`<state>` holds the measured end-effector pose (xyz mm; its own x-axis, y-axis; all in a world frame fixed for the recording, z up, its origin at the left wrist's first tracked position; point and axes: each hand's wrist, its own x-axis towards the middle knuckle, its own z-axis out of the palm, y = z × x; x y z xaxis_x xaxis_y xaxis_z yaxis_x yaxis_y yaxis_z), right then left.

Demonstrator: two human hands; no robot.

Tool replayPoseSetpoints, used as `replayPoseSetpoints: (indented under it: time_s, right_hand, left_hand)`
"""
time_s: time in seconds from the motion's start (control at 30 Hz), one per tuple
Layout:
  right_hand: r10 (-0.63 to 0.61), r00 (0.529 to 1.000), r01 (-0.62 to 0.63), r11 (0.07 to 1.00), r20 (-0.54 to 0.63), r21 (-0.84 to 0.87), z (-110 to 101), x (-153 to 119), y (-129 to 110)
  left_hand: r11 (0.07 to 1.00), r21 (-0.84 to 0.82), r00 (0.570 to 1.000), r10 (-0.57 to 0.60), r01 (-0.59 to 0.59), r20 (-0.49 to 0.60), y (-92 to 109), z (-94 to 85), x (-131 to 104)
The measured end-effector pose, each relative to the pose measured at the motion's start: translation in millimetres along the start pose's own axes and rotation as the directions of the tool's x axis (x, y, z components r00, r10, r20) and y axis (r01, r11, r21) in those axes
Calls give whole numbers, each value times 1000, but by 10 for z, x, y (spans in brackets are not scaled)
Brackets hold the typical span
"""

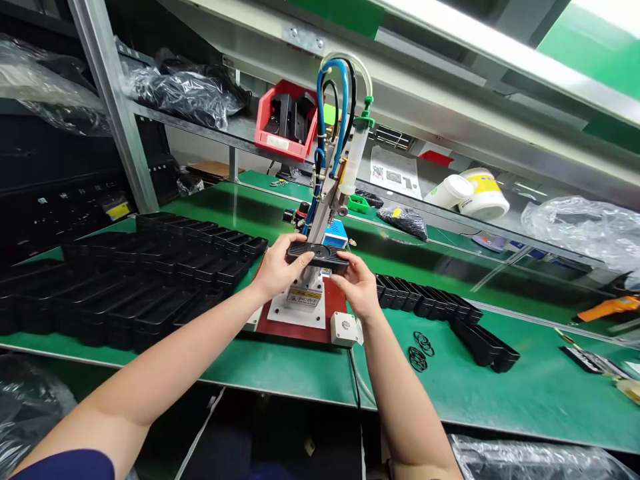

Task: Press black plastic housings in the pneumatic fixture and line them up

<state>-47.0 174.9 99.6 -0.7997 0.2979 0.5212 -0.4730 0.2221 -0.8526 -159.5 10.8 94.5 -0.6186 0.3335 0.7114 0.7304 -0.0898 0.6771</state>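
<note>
Hands: 2, both occupied, centre of the frame. Left hand (283, 267) grips the left end of 1 black slotted part (325, 255), thumb laid over its near face; right hand (359, 288) pinches the right end between thumb and fingers. The part, with 1 round feature mid-face, is held up in front of the column of 1 bench machine (305, 308); whether it touches the column I cannot tell. On the machine: 1 clear syringe (355, 160), upper centre. Beneath: 1 red base plate (285, 329), with 1 white button box (345, 327) at its right front corner. Left of frame: black trays (155, 317) in several overlapping rows, too crowded for an exact count. Right of centre: 1 row of black housings (425, 301), number uncertain where they overlap, plus 1 housing (485, 345) angled at its near end. Black rings (417, 360) lie on the green bench (450, 400) in 2 small clusters, individual rings not countable. Upper centre: 1 red bin (274, 143) containing at least 2 black pieces (301, 117). Upper right: 2 white containers (483, 200), 1 yellow-labelled. Far right: 1 orange tool (607, 309).
</note>
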Motion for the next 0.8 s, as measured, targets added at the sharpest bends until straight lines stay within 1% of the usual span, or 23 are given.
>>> replayPoseSetpoints:
  time_s: [0.07,0.17,0.23,0.33,0.43,0.53,0.67,0.73,0.8]
  right_hand:
    - [8,1000,-8,1000,3,-6,-28,165,84]
    - [61,998,-61,998,30,12,-69,238,235]
    - [71,997,-72,997,30,42,-86,216,324]
    - [73,997,-73,996,9,54,-88,170,410]
    - [89,996,-89,996,1,31,-80,159,436]
    - [78,997,-78,997,8,13,-98,176,419]
    - [100,991,-96,994,88,-42,-151,219,381]
    - [109,989,-103,992,103,-69,-141,227,373]
    - [96,992,-87,990,77,-112,-99,194,368]
  left_hand:
    - [999,32,999,42,-42,-7,-102,64,132]
    - [997,54,998,56,-55,-16,-193,135,174]
    - [996,64,998,62,-60,-31,-192,167,149]
    - [993,79,995,88,-85,-39,-141,202,106]
    - [991,88,993,108,-103,-44,-108,227,73]
    - [991,97,992,103,-95,-75,-125,256,18]
    - [991,121,989,69,-53,-132,-195,308,-49]
    - [989,139,990,57,-38,-130,-222,317,-41]
    - [986,162,994,53,-38,-93,-221,295,-16]
